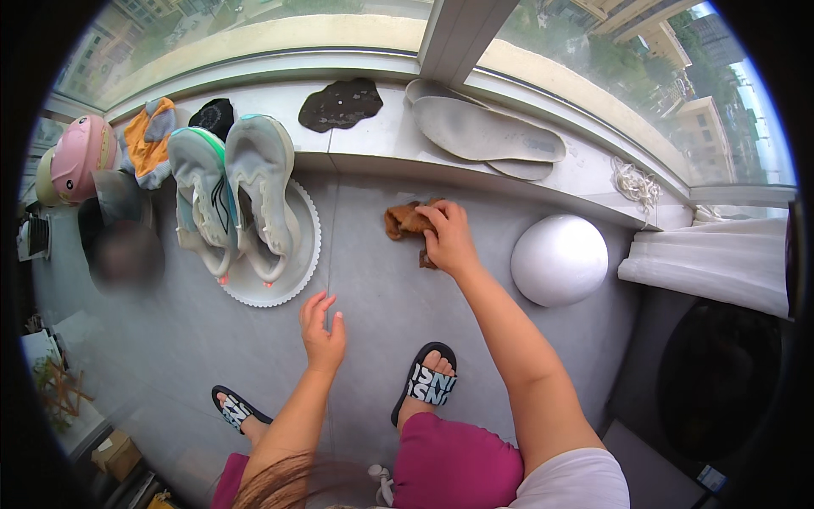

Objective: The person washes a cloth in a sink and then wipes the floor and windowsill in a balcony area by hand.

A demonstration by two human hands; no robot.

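Observation:
A crumpled brown cloth (pixel 407 220) is pinched in the fingers of my right hand (pixel 451 238), over the grey floor below the window ledge. My left hand (pixel 322 337) is empty, its fingers apart and slightly curled. Nearest to it is a white scalloped-edge tray (pixel 310 254). A pair of grey-white sneakers, the left one (pixel 200 191) with green trim and the right one (pixel 257 184), leans toes-up from the tray against the ledge. Both of my feet are in black patterned slide sandals (pixel 431 385).
On the ledge lie light grey insoles (pixel 486 130), white shoelaces (pixel 636 184), a dark wet patch (pixel 340 105) and an orange-grey cloth (pixel 148 143). A glossy white dome (pixel 559 261) stands on the floor at right, near a white curtain (pixel 712 261). A pink helmet (pixel 82 159) is at far left.

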